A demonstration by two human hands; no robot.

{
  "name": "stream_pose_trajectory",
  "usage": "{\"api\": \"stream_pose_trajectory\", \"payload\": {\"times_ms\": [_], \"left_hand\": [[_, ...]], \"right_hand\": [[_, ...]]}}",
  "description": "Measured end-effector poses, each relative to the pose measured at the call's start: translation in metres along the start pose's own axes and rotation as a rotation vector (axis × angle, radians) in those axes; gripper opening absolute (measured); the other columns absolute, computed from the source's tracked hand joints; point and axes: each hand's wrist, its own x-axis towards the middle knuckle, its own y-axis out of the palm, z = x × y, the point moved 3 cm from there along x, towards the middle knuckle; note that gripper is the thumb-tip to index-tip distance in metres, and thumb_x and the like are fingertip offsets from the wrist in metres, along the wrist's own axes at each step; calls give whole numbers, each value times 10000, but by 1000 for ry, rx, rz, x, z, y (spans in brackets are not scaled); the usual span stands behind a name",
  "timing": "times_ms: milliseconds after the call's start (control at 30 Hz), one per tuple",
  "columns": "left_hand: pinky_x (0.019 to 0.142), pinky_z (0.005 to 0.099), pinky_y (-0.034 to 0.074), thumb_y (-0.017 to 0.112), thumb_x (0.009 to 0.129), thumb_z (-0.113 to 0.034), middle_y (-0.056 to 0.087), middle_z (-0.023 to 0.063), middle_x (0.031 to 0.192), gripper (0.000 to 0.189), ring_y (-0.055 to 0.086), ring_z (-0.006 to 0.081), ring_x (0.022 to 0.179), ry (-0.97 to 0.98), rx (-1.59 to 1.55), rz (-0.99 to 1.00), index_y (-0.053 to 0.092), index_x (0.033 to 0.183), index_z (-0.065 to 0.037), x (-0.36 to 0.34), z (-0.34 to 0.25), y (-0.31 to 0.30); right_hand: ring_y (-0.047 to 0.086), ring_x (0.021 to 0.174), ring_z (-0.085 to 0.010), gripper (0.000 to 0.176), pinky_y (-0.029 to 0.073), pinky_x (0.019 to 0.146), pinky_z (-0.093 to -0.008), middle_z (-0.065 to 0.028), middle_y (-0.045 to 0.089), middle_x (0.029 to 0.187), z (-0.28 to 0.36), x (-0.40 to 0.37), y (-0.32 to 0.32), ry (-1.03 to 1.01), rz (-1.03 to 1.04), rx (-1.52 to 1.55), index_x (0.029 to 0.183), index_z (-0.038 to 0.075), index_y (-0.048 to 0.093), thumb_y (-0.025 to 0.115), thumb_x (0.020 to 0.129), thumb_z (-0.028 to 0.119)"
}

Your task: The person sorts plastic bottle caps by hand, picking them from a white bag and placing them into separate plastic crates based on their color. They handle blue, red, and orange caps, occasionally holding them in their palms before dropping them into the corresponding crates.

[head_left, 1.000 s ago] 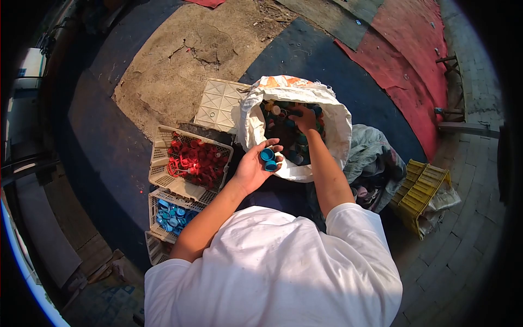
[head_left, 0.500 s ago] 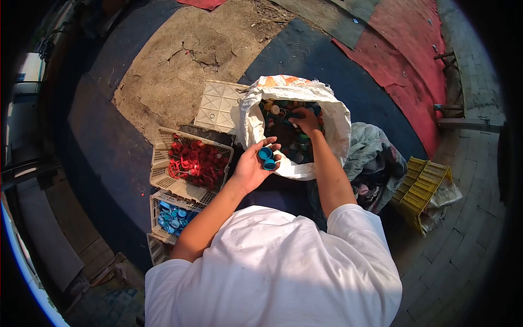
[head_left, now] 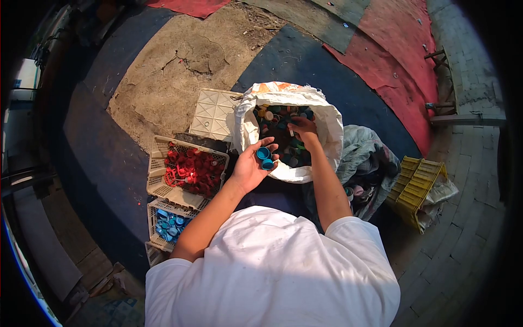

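My left hand is palm up at the near left rim of a white woven sack. Its curled fingers hold two teal bottle caps, their hollow sides showing. Inside the sack lies a heap of mixed bottle caps in white, green, orange and dark colours. My right hand reaches into the mouth of the sack, bent over the heap. Its fingers are drawn together, with a small pale piece at their tips that is too small to name.
Left of the sack, one crate holds red plastic pieces and another holds blue caps. A cream lattice panel lies behind. To the right are a grey-green bag and a yellow crate.
My right hand has shifted slightly within the sack, and a pale piece now shows at its fingertips. My left hand still holds the two teal caps. The whole view has tilted a little.
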Motion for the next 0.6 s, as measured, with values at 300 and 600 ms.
{"api": "stream_pose_trajectory", "payload": {"times_ms": [300, 600], "left_hand": [[890, 398, 537, 439, 1063, -286, 660, 72, 1162, 336, 615, 237, 980, -5, 16, 9, 591, 1290, -90, 12, -3, 10], [890, 404, 530, 448, 1062, -287, 655, 69, 1179, 326, 615, 238, 990, -9, 48, -5, 602, 1277, -96, 28, -6, 13]], "right_hand": [[591, 1058, -148, 458, 484, 804, -363, -16, 664, 1098, 8, -43, -13, 34, 70, 383, 1269, 111, 627, 815, 853, 149], [606, 1072, -142, 419, 488, 785, -323, -41, 659, 1149, 26, -80, -26, -34, 23, 548, 1257, 63, 622, 800, 889, 155]]}}
